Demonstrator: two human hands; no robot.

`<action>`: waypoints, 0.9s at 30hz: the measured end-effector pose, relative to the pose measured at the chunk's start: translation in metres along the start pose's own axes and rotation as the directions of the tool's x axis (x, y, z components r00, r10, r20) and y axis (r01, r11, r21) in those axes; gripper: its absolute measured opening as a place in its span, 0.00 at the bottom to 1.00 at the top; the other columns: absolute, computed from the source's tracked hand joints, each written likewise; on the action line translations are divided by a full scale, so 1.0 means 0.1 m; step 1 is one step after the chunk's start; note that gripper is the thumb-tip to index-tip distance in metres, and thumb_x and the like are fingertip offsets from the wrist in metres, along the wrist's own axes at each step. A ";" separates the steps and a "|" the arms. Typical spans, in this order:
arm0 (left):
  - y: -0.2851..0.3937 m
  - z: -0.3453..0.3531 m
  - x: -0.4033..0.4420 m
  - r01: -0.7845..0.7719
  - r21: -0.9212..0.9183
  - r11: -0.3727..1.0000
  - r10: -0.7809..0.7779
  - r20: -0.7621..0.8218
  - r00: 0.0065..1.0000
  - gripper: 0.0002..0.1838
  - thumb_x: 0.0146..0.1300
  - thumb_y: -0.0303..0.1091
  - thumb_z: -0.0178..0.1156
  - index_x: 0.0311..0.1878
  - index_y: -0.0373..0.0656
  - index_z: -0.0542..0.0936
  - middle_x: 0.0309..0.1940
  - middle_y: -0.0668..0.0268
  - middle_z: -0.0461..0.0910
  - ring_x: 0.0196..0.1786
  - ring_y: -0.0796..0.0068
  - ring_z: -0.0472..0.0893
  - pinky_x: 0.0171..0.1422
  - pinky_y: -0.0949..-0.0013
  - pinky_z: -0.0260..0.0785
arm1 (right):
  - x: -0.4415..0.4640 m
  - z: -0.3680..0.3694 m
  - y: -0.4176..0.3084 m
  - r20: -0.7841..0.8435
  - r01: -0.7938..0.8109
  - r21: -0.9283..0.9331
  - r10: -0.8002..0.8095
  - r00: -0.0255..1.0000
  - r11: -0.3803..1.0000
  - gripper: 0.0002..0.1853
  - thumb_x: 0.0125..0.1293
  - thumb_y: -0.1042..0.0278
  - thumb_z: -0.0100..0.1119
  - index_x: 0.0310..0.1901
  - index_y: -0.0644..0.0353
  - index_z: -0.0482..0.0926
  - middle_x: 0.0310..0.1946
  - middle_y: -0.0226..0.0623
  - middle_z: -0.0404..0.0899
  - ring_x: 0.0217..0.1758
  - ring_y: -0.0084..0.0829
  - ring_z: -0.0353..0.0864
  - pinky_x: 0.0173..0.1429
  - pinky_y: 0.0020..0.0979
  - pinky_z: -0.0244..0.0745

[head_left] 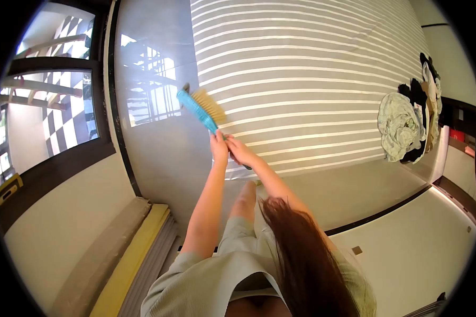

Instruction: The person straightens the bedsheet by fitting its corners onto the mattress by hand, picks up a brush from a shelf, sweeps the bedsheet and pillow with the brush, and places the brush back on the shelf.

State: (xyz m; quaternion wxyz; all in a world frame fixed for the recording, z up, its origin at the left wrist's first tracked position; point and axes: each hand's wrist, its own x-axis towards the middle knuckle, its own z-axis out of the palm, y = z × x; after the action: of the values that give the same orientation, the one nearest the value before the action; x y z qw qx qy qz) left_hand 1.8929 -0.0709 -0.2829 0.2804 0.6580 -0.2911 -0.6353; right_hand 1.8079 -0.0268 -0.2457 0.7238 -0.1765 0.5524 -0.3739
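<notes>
A bed brush [198, 110] with a bright blue back and pale bristles is held out in front of me, above the left edge of a grey-and-white striped sheet [301, 79]. Its bristles face right, toward the stripes. My left hand [219, 148] is closed round the handle close to the blue head. Just right of it, my right hand [240, 151] grips the handle lower down, and the dark green handle end sticks out below. Both hands are close together with the arms stretched forward. The fingers partly hide the handle.
A heap of crumpled clothes [402, 127] lies at the right edge of the striped sheet. Shiny grey floor [150, 127] runs along the left, beside a dark-framed window [47, 111]. Long folded pads [135, 253] stand against the left wall.
</notes>
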 end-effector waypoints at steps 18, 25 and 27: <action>-0.20 2.02 -1.24 -0.445 0.507 0.738 -0.204 0.797 0.569 0.13 0.59 0.36 0.51 0.43 0.40 0.66 0.25 0.65 0.76 0.25 0.78 0.73 0.31 0.74 0.65 | -1.42 -1.14 0.27 -0.765 0.610 0.418 -0.102 0.636 0.673 0.16 0.67 0.55 0.27 0.38 0.56 0.63 0.10 0.23 0.56 0.08 0.14 0.53 0.09 0.17 0.50; -0.63 3.35 -1.20 -0.353 0.481 0.803 -0.369 0.865 0.340 0.12 0.59 0.36 0.49 0.46 0.44 0.67 0.24 0.67 0.74 0.27 0.75 0.72 0.33 0.71 0.65 | -1.42 -2.31 0.16 -0.943 0.702 0.213 -0.044 0.329 0.680 0.15 0.68 0.55 0.30 0.39 0.55 0.65 0.11 0.23 0.58 0.08 0.14 0.55 0.10 0.17 0.49; -0.72 3.71 -1.16 -0.322 0.474 0.820 -0.380 0.871 0.312 0.13 0.59 0.35 0.49 0.47 0.44 0.67 0.24 0.67 0.74 0.27 0.75 0.72 0.33 0.71 0.64 | -1.40 -2.61 0.05 -0.967 0.695 0.120 -0.075 0.243 0.709 0.15 0.68 0.56 0.29 0.41 0.56 0.64 0.11 0.23 0.57 0.08 0.14 0.55 0.10 0.18 0.49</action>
State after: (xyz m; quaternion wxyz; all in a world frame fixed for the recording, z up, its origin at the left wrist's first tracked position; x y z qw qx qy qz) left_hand 1.5213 0.0640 -0.2711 -0.1691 0.2123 -0.5611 -0.7820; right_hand 1.5513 0.1206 -0.2416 0.1776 0.1355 0.6608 -0.7165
